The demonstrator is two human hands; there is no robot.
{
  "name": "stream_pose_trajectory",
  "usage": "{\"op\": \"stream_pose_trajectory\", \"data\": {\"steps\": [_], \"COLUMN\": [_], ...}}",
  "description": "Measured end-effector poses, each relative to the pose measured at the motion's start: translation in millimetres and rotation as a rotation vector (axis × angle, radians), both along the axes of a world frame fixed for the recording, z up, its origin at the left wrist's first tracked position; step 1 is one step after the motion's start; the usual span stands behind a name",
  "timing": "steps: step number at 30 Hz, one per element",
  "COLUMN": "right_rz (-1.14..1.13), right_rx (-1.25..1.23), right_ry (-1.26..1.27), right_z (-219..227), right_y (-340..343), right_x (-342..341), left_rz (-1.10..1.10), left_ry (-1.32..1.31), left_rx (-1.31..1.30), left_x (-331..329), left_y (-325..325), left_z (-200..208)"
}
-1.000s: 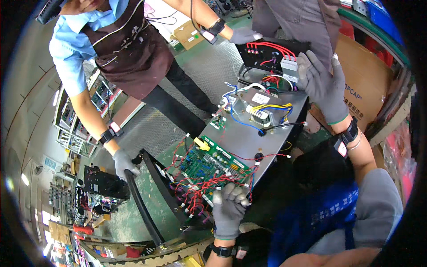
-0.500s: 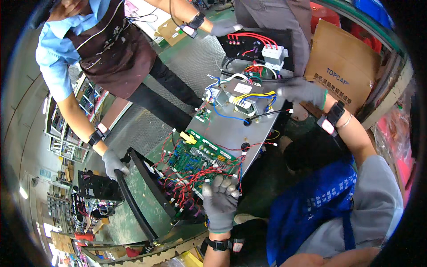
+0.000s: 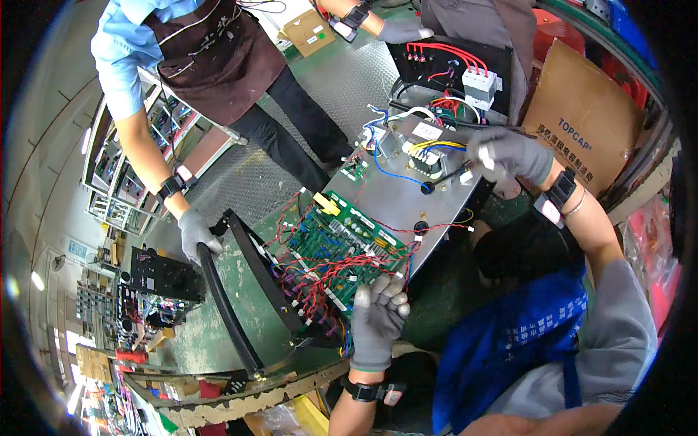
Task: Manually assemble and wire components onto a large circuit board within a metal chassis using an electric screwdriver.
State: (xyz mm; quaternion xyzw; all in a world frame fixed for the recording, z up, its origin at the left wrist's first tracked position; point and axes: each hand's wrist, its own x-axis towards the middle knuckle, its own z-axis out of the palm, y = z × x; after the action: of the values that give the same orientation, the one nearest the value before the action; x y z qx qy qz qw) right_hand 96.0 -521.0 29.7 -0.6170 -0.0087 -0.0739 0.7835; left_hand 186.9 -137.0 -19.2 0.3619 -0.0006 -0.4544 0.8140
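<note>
My left hand (image 3: 376, 327), in a grey glove, is palm up with fingers loosely curled and apart, holding nothing visible. It is beside the bundle of red wires (image 3: 338, 272) at the near edge of a green circuit board (image 3: 320, 236). My right hand (image 3: 512, 154), also gloved, has its fingers closed at the end of a black cable (image 3: 445, 178). That cable comes through a grommet in a grey metal chassis plate (image 3: 396, 192). Next to it, yellow wires (image 3: 435, 145) run from a transformer (image 3: 423, 163); my right fingers partly cover the wire ends.
Across from me a co-worker's gloved hand (image 3: 198, 234) is on a black padded bar (image 3: 225, 312). The co-worker's other hand (image 3: 403, 31) rests on an upright black panel (image 3: 465, 69) with red wires. A cardboard box (image 3: 582, 109) stands at right; shelving (image 3: 134, 171) is farther left.
My right hand has closed in on the black cable's end, bending it upward. My left hand stays beside the red wires. The whole view has shifted, moving the scene to the right.
</note>
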Motion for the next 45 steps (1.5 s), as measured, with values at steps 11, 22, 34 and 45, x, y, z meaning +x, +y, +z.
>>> {"op": "stream_pose_trajectory", "data": {"steps": [11, 22, 34, 45], "right_rz": [-0.207, 0.032, 0.504, 0.412], "right_rx": [-0.781, -0.283, 0.364, 0.387], "right_ry": [0.149, -0.039, -0.512, -0.531], "right_z": [-11, 43, 40, 39], "right_y": [-8, 38, 75, 46], "right_x": [13, -2, 31, 1], "left_rz": [-0.143, -0.112, 0.036, -0.225], "left_ry": [0.043, -0.071, -0.44, -0.34], "left_rx": [-0.105, 0.077, 0.044, -0.079], "left_x": [-3, -6, -9, 10], "left_y": [5, 0, 3, -50], "left_z": [-8, -3, 25, 23]}}
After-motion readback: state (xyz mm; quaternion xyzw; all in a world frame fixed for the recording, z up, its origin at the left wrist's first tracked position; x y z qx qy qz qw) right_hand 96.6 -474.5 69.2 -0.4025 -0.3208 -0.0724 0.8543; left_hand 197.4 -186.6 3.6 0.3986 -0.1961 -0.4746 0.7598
